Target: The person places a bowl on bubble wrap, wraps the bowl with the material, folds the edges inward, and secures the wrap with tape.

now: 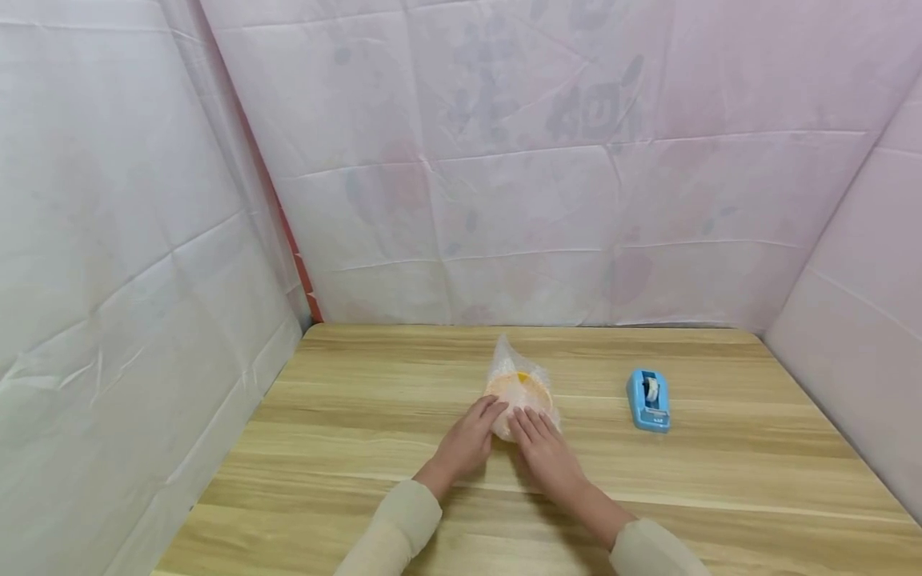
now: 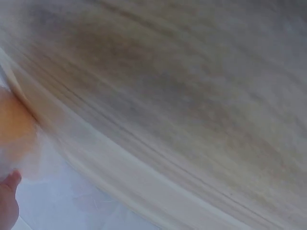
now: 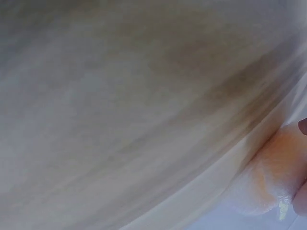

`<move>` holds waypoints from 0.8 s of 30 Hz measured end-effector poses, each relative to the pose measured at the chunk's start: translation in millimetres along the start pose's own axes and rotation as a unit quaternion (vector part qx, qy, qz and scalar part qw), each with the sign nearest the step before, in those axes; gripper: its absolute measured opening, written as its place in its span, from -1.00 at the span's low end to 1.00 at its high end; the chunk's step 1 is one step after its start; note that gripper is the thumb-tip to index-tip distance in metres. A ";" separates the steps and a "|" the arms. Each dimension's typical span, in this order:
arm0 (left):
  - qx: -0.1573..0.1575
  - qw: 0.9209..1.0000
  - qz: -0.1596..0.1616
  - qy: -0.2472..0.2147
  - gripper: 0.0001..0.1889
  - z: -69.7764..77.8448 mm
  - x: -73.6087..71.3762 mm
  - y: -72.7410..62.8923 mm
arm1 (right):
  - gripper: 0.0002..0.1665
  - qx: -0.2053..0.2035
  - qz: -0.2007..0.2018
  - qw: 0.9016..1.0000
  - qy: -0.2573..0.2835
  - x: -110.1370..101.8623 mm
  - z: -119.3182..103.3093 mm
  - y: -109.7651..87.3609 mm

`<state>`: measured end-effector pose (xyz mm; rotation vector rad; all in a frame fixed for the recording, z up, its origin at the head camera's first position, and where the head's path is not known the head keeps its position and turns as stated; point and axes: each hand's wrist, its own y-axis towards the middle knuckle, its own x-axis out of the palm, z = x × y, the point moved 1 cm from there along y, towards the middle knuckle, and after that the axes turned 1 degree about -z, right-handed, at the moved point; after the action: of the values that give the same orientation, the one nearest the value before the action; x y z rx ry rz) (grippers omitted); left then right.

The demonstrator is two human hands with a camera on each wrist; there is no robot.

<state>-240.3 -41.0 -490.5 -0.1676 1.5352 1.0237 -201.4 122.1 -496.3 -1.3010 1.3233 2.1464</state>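
Observation:
A round item with an orange rim and a yellow patch lies inside clear bubble wrap (image 1: pixel 520 382) near the middle of the table; its exact kind is blurred by the wrap. My left hand (image 1: pixel 467 440) touches the wrap's near left side, fingers pointing forward over its edge. On the near right part, my right hand (image 1: pixel 549 458) rests with its fingers extended and close together. The left wrist view catches part of the left hand (image 2: pixel 8 200) beside the orange shape. Over in the right wrist view, parts of the right hand (image 3: pixel 301 199) sit against the shiny wrapped item (image 3: pixel 273 167).
A blue tape dispenser (image 1: pixel 649 402) with a roll of tape stands to the right of the wrap. The wood-grain table (image 1: pixel 346 416) has pale sheets (image 1: pixel 519 200) hanging behind it and at both sides. The wrap's pointed end stretches toward the back edge.

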 end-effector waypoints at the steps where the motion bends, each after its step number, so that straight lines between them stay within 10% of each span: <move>1: 0.018 0.999 0.010 0.026 -0.55 0.5 0.0 -0.3 | -0.43 0.005 -0.013 1.000 0.004 -0.3 0.0 1.1; 7: 0.169 0.958 0.109 0.203 -0.64 11.0 1.6 -1.4 | -0.55 0.041 -0.085 0.995 0.031 -2.8 -0.2 5.8; 11: 0.189 0.938 0.143 0.254 -0.51 18.1 4.7 -0.9 | -0.57 0.052 -0.086 0.994 0.037 -2.2 1.1 7.8; 24: 0.119 0.957 0.121 0.236 -0.72 11.2 19.5 0.2 | -0.64 0.056 -0.053 0.996 0.050 -1.0 4.0 12.0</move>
<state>-237.5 -24.9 -505.9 -0.0561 2.1442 1.0225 -210.7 119.3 -488.2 -1.4164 1.3610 1.9306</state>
